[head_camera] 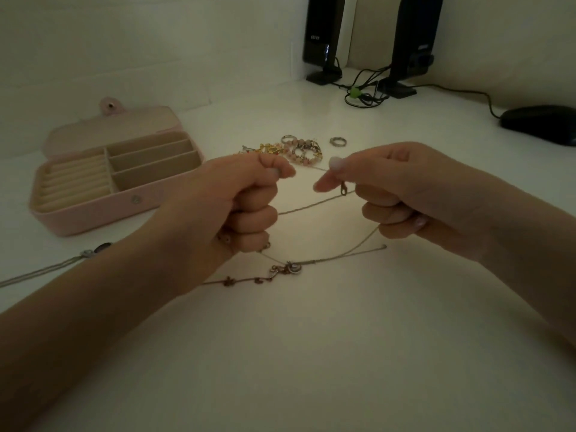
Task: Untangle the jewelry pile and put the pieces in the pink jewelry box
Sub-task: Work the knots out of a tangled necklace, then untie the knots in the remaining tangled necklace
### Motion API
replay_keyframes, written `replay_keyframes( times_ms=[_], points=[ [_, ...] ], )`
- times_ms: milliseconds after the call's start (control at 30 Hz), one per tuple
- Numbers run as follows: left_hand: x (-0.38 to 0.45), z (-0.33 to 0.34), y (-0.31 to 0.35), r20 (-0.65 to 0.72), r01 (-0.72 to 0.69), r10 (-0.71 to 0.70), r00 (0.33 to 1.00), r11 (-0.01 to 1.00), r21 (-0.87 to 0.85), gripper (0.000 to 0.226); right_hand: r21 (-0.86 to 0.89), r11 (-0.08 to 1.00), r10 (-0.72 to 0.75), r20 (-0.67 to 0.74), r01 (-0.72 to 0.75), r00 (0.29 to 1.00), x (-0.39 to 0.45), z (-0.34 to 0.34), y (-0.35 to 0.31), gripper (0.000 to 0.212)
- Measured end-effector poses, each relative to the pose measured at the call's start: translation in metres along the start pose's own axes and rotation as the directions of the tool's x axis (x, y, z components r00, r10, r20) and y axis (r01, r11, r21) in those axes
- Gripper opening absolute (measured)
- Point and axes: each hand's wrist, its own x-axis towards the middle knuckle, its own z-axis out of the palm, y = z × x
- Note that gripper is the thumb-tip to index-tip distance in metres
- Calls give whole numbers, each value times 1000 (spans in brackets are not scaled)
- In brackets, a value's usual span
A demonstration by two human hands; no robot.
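A thin gold chain [311, 206] stretches between my two hands above the white desk. My left hand [246, 207] grips one stretch of it in a fist. My right hand [402, 185] pinches the clasp end between thumb and forefinger, with the clasp [343, 190] dangling. Below the hands, a knot of chains and small charms [285, 269] lies on the desk. The pink jewelry box [93, 213] stands open at the left, its compartments empty. Beyond the hands lie a beaded bracelet [304, 152], gold pieces [268, 149] and two rings [337, 141].
A silver necklace with a dark pendant [93, 249] lies near my left forearm. Two black speakers [324, 35] with tangled cables [361, 92] stand at the back. A black mouse [539, 121] sits at the far right.
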Motion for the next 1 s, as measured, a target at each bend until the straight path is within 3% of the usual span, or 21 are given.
replay_keyframes(
  times_ms=[100, 200, 333, 500, 633, 733, 833, 1000],
  points=[
    [-1, -1, 2, 8, 1, 0, 1000, 995, -103, 16, -28, 1000, -14, -14, 14, 1000, 1, -2, 0, 29],
    [-1, -4, 4, 48, 1, 8, 999, 983, -184, 18, -2, 1000, -18, -107, 18, 994, 3, -6, 2, 21],
    [0, -8, 7, 120, -14, 41, 992, 976, -216, 18, 224, 971, -10, -303, 82, 953, 9, -16, 3, 13],
    [3, -5, 6, 69, -38, 49, 996, 986, -164, 19, 442, 873, -1, -421, 206, 907, 13, -21, 2, 16],
    [4, -4, 7, 48, -56, 66, 997, 981, -184, 21, 351, 911, -14, -496, 215, 868, 16, -22, 2, 22],
    [3, -7, 13, 42, -88, 100, 994, 970, -226, 24, 199, 941, -101, -605, 274, 790, 16, -25, 2, 25],
    [3, -8, 15, 55, -113, 127, 990, 972, -204, 27, 166, 918, -166, -667, 361, 726, 15, -29, 3, 27],
    [-5, -6, 25, 144, -174, 207, 968, 962, -210, 32, 257, 870, -190, -613, 420, 767, 18, -31, 3, 23]
  ],
)
